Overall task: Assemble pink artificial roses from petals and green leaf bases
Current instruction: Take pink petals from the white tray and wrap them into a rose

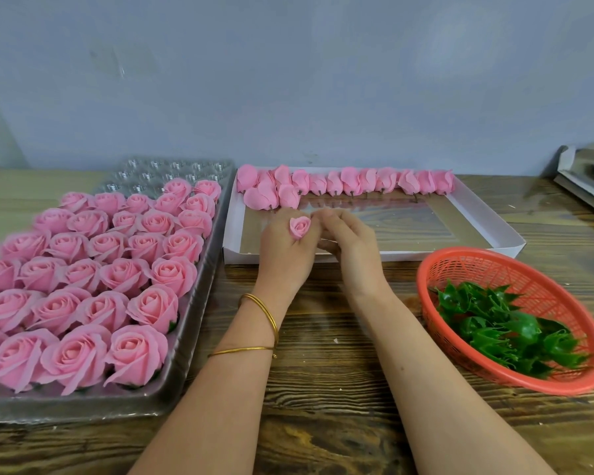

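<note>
Left hand (285, 248) is back-up over the middle of the bench (323, 371), just above the near wall of the white box (402, 256). Its grip pinches a small pink rosebud (300, 226), which pokes up between thumb and forefinger with the open face toward us. Right hand (352, 250) is pressed against the left, fingers curled and fingertips meeting it just beside the rosebud; we cannot tell whether its grip pinches anything, since the fingertips are hidden. Two thin gold bangles (266, 311) sit on the left forearm. At the left edge of the bench is a clear plastic tray (199, 303) packed with finished roses (83, 286) in rows; we see bare cups only at its far end. The white box lies toward the far edge, centre, touching or nearly touching the plastic tray. A row of petal buds (357, 181) lies along its far wall, stems pointing to the near edge, with a few extra bunched at the left end. A red basket (487, 269) sits toward the right edge, just in front of the box's right near corner, and green leaf bases (501, 329) are heaped in its near half. A cardboard stack (587, 180) is at the far right corner, cut off by the frame.
</note>
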`<state>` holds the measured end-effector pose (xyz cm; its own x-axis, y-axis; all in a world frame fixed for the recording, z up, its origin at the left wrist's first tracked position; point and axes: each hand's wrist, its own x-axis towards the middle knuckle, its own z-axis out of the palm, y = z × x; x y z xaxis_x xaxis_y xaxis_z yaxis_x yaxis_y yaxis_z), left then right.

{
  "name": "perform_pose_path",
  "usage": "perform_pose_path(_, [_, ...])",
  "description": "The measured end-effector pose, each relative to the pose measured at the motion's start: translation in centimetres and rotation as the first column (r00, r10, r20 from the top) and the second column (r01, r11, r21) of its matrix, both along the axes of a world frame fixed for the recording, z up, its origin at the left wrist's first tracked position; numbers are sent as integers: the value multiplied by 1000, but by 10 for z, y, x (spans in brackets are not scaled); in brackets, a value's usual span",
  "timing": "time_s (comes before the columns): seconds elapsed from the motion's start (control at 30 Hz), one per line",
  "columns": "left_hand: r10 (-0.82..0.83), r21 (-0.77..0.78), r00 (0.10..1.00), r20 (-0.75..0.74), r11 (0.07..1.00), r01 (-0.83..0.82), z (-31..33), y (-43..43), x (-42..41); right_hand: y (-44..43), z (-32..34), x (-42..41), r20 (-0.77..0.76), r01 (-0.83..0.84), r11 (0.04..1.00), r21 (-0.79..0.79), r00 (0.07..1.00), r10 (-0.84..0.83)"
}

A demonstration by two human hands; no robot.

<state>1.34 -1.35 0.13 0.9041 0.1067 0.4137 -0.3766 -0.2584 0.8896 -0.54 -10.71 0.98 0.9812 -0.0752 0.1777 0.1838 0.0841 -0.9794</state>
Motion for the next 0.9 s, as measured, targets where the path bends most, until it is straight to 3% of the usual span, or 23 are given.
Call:
perform_pose_path(0.07, [13, -118, 1000, -14, 993, -14, 1, 1, 0, -2, 1, 2, -16, -4, 1000, 14, 1000, 5])
perform_pose_path(0.13, [11, -224, 998, -56, 974, -23, 3, 1, 0, -2, 2, -1, 11, -18, 996, -84, 1000, 19])
perform_pose_path(0.23, [-42, -305, 997, -71, 952, 18, 4, 0, -1, 0, 0, -5, 42, -74, 974, -216, 995, 85])
perform_pose_path(0.47, [-153, -482, 975, -160, 874, 59, 10, -2, -4, 3, -1, -4, 95, -78, 957, -279, 990, 108])
perform_pose_path(0.63, [-208, -474, 965, -161, 874, 109, 11, -2, -7, 4, -5, -1, 89, -22, 966, -259, 995, 47])
perform_pose_path(0.9, [-235, -424, 958, -164, 894, 147, 6, 5, -3, -1, -3, -4, 76, -129, 962, -241, 986, 151])
